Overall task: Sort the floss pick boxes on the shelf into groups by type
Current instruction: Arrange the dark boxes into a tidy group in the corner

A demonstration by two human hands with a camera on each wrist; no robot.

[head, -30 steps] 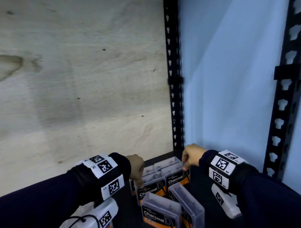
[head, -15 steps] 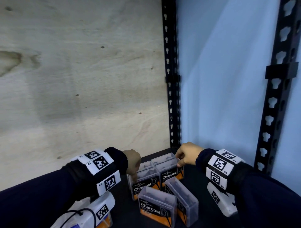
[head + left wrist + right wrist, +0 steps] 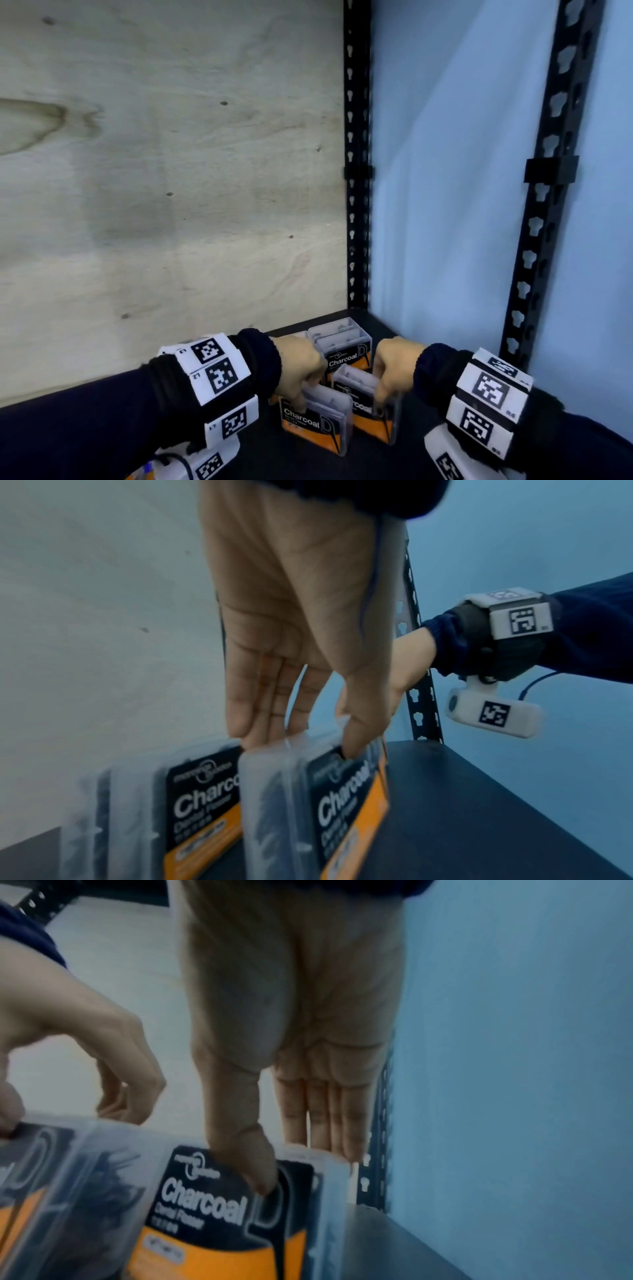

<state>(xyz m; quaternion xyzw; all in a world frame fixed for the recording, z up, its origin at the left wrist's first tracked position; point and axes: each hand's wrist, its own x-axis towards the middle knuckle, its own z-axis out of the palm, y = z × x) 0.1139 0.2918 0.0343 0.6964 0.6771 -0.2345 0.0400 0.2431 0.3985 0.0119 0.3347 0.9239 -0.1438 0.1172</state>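
Clear-plastic Charcoal floss pick box (image 3: 317, 419) sits pinched at its top edge by your left hand (image 3: 301, 371), thumb on the label; your right hand (image 3: 394, 371) pinches the neighbouring Charcoal box (image 3: 368, 407) the same way. Both stand upright on the black shelf (image 3: 404, 459), labels facing you, just in front of the back-corner Charcoal row (image 3: 344, 346), probably to join that group.

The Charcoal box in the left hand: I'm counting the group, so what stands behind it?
Behind that box, more Charcoal boxes stand by the plywood back wall. The left hand covers part of them, so a full count isn't possible.
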